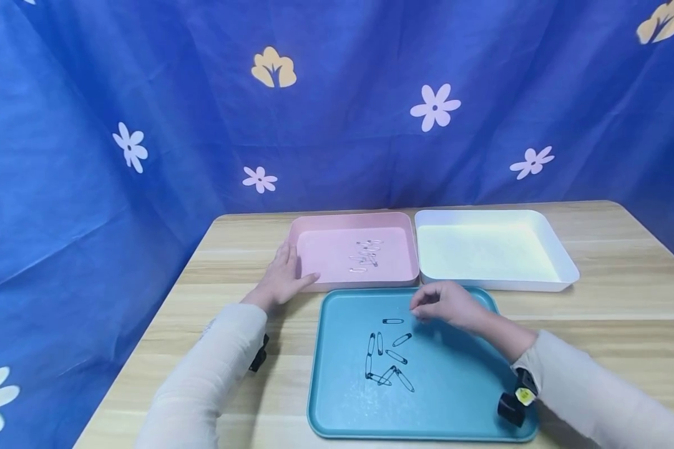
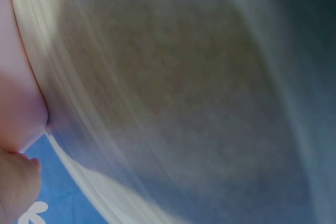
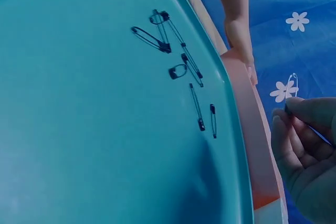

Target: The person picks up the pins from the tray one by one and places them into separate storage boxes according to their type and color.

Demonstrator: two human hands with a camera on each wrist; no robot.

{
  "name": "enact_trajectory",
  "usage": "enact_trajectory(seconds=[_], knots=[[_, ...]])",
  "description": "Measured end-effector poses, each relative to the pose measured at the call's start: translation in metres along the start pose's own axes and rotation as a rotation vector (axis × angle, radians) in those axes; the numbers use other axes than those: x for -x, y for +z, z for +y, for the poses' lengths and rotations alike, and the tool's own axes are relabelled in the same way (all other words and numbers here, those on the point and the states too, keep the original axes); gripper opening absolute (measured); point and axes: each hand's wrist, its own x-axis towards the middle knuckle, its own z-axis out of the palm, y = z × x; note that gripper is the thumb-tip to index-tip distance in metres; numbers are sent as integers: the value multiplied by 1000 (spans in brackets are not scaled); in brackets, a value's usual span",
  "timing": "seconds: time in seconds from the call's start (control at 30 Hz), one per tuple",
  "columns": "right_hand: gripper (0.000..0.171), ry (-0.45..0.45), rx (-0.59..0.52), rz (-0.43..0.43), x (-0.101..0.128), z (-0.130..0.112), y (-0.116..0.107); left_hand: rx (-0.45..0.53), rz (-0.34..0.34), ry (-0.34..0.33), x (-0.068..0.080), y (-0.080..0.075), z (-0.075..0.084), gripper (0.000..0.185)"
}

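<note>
Where the views differed, we noted it line by line.
Right hand (image 1: 446,304): from the head view we saw it curled above the teal tray's (image 1: 460,399) far edge; only the right wrist view showed a safety pin (image 3: 293,88) pinched in its fingertips.
Left hand (image 1: 283,275): we saw it flat, fingers straight, against the pink tray's (image 1: 314,224) near left corner, holding nothing.
Loose pins (image 1: 386,362): scattered on the teal tray.
Sorted pins (image 1: 365,254): inside the pink tray.
White tray (image 1: 561,262): just beside the pink one.
Left wrist view: we saw blur only.

I note a light wooden table (image 1: 623,262) backed by a blue flower-printed cloth backdrop (image 1: 337,112), evenly lit.
</note>
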Motion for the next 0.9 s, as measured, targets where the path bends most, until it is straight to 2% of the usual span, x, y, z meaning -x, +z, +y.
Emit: enact_trajectory(seconds=[0.27,0.5,0.9], knots=[[16,22,-67,75,-17,-11,-4,8,3,3,0,-1,1,96],[14,33,-22,160,-44,-18,-2,1,-12,-8,1,-1,2,95],[16,109,-3,224,-94,-20,7,23,-17,-23,1,-3,3,94]])
